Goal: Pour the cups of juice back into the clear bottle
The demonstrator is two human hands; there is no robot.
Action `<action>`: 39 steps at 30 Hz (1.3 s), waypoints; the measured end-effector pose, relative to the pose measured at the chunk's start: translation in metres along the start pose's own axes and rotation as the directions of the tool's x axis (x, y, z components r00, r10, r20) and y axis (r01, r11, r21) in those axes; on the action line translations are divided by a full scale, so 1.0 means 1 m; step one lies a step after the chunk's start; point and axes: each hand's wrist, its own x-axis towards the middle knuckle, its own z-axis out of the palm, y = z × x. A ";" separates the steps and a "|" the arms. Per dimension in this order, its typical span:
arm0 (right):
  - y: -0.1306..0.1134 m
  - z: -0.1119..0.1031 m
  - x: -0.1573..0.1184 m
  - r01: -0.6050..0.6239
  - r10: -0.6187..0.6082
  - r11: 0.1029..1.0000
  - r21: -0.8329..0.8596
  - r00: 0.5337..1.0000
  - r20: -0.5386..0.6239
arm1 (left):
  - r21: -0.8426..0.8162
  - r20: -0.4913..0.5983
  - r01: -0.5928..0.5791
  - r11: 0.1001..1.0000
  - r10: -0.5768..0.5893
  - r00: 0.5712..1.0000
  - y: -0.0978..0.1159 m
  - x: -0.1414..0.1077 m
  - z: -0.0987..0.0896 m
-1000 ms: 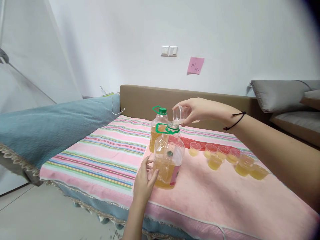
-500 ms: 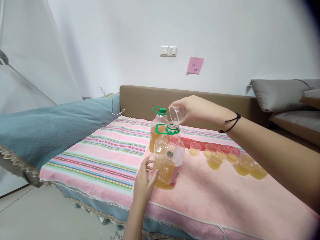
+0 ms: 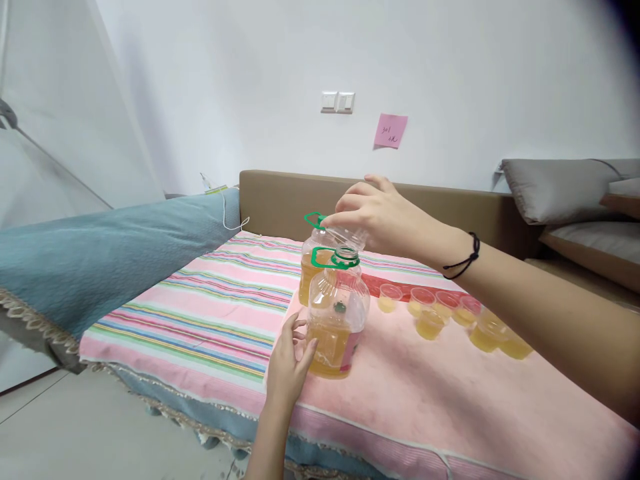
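Note:
A large clear plastic jug (image 3: 333,333) with a green handle ring stands uncapped on the pink cloth, partly filled with yellow liquid. Against its lower left side rests my left hand (image 3: 290,363), fingers apart. Above the jug's mouth, my right hand (image 3: 373,210) holds a clear plastic cup (image 3: 353,237), tipped over and partly hidden by the fingers. Just behind stands a second jug (image 3: 307,273) with a green cap, also holding yellow liquid. To the right, several clear cups (image 3: 430,323) contain yellow liquid.
A pink striped cloth (image 3: 200,300) covers the bed. A red strip (image 3: 373,285) lies behind the cups. The brown headboard (image 3: 280,200) runs along the wall, with grey cushions (image 3: 555,190) at right. A blue-covered bolster (image 3: 125,233) lies left.
My right hand has turned over, fingers now higher and pointing left, tipping the cup further above the jug's mouth. My left hand and the jugs have stayed in place.

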 end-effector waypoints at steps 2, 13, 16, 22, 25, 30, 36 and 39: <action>0.000 0.002 -0.001 0.047 -0.049 0.998 -0.043 0.998 -0.028 | 0.000 0.000 -0.001 1.000 0.001 1.000 0.000 0.000 0.000; -0.002 -0.004 -0.006 0.084 -0.084 0.996 0.026 0.996 -0.010 | 0.003 -0.015 -0.009 1.000 0.010 1.000 0.001 0.001 0.001; -0.003 -0.008 -0.007 0.022 -0.028 0.991 0.133 0.999 0.044 | 0.007 -0.014 -0.005 1.000 0.006 1.000 0.003 0.001 0.000; -0.001 -0.009 -0.011 0.049 -0.056 0.992 0.119 0.997 0.057 | 0.000 -0.009 -0.002 1.000 0.002 1.000 0.003 0.002 -0.001; 0.000 -0.009 -0.016 0.069 -0.073 0.995 0.066 0.996 0.053 | -0.002 -0.011 -0.003 1.000 0.003 1.000 0.004 0.002 0.000; 0.003 -0.007 -0.026 0.062 -0.063 0.998 0.025 0.997 0.032 | -0.010 -0.009 -0.005 1.000 0.005 1.000 0.003 0.002 0.000; 0.007 0.000 -0.041 -0.066 0.067 0.988 0.142 0.998 0.002 | -0.001 -0.006 -0.009 1.000 0.009 1.000 0.001 0.002 0.001; 0.009 0.002 -0.055 -0.183 0.187 0.947 0.263 0.982 0.011 | -0.002 -0.009 -0.012 1.000 0.012 1.000 0.000 0.003 0.001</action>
